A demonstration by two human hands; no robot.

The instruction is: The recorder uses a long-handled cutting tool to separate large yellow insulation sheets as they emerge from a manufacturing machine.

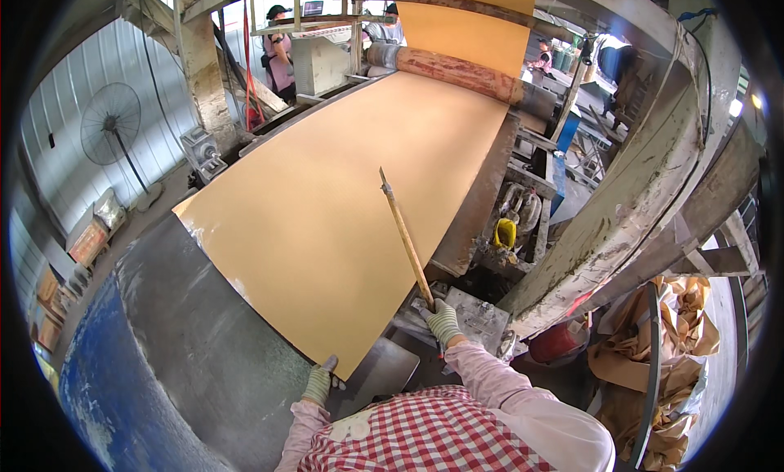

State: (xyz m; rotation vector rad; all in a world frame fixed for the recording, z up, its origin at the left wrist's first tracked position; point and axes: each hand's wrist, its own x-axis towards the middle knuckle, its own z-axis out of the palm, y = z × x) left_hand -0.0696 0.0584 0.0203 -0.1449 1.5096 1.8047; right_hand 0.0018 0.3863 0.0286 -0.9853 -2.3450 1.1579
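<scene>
A broad sheet of tan paper stretches from a roller at the far end down toward me, its near edge cut unevenly and spotted white at the left. My left hand, in a striped knit glove, grips the sheet's near corner, with the thumb on top and the other fingers partly hidden. Gloved the same way, my right hand is closed round the lower end of a long wooden stick. The stick slants up across the paper's right side and ends in a narrow, dark metal-looking tip.
A large grey drum with a blue side curves under the near edge. The rust-red roller spans the far end. To the right stand a thick beam, a red bucket and crumpled brown paper. A person is at the far left.
</scene>
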